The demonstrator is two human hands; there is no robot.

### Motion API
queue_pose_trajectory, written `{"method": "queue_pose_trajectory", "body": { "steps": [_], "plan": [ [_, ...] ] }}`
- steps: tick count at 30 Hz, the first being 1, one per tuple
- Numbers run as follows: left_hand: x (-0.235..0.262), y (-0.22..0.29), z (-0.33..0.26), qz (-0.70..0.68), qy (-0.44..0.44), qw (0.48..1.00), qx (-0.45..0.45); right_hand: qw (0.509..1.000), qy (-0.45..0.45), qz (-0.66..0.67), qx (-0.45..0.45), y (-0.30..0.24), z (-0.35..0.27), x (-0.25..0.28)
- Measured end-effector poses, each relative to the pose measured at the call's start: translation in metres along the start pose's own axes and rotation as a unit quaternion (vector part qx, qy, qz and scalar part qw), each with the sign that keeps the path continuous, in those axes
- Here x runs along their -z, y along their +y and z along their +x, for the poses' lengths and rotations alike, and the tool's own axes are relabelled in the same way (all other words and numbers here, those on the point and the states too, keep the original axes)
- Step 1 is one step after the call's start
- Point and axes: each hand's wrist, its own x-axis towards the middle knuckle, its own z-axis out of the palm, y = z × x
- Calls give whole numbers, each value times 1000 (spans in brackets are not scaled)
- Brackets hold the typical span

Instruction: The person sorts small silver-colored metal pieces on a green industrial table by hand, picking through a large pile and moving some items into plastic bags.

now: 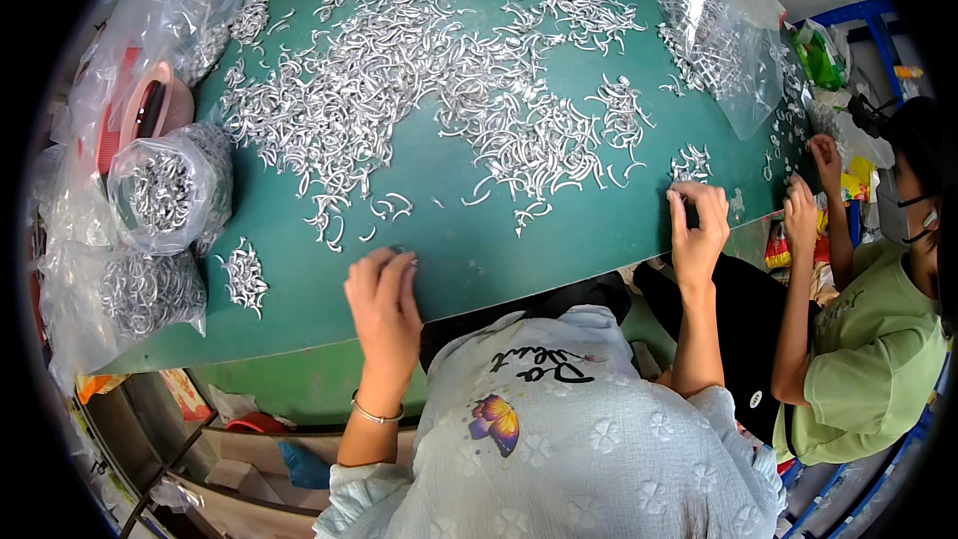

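Many small curved silver metal pieces (pixel 379 70) lie in a wide, loose heap on the green tabletop (pixel 499 265). My left hand (pixel 384 304) is over the near edge of the table, fingers bent and drawn together. A tiny grey bit shows at its fingertips, too small to name. Farther right, my right hand (pixel 701 230) is raised at the table edge with thumb and index finger brought together; whatever is between them is hidden. Just beyond its fingertips sits a small pile of silver pieces (pixel 691 164). Another small pile (pixel 242 277) lies to the left of my left hand.
Clear plastic bags (pixel 160 190) of silver pieces crowd the left edge, beside a pink container (pixel 170 100). Another clear bag (pixel 723 60) lies at the far right. A co-worker in a green shirt (pixel 873 369) sits at the right, hands at the table's edge.
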Motion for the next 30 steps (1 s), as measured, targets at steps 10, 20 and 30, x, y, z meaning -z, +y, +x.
{"method": "queue_pose_trajectory", "body": {
  "steps": [10,20,30],
  "plan": [
    [26,-40,-2,152,128,977,79,995,-42,46,73,-35,23,-16],
    [-31,52,58,20,-148,985,-80,958,-215,131,138,-81,41,-57],
    [-64,41,113,49,-161,950,-263,985,-49,166,-20,-34,87,-49]
  ]
}}
